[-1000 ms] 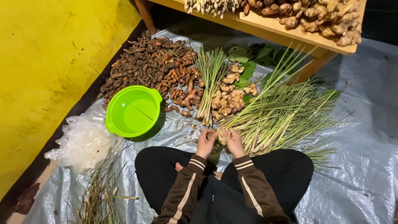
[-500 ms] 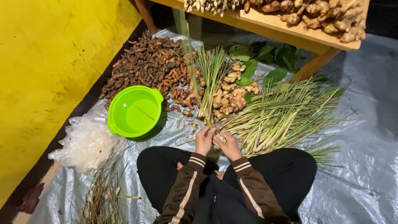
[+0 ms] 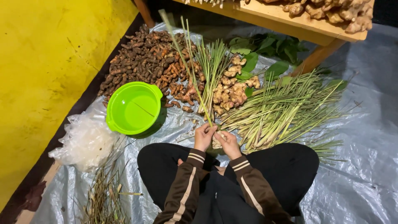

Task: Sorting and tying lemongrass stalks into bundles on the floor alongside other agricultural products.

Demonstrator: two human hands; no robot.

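Observation:
I sit cross-legged on a grey plastic sheet (image 3: 365, 174). Both hands meet just in front of my knees. My left hand (image 3: 204, 137) grips the base of a lemongrass stalk (image 3: 186, 66) whose long leaves point up and away to the left. My right hand (image 3: 227, 143) holds the pale bulb end of the same stalk. A big pile of lemongrass (image 3: 286, 110) lies just to the right of my hands. A smaller bundle of trimmed lemongrass (image 3: 212, 70) lies straight ahead.
A green plastic bowl (image 3: 133, 108) stands at my left. Behind it lies a heap of brown turmeric roots (image 3: 149, 62); ginger (image 3: 230, 91) and green leaves (image 3: 273, 47) sit ahead. Clear plastic bags (image 3: 85, 141) and dry trimmings (image 3: 103, 195) are left. A wooden table (image 3: 290, 25) carries more ginger.
The stalk in my hands has swung from pointing right over the big pile to pointing up and left. The camera has also come closer.

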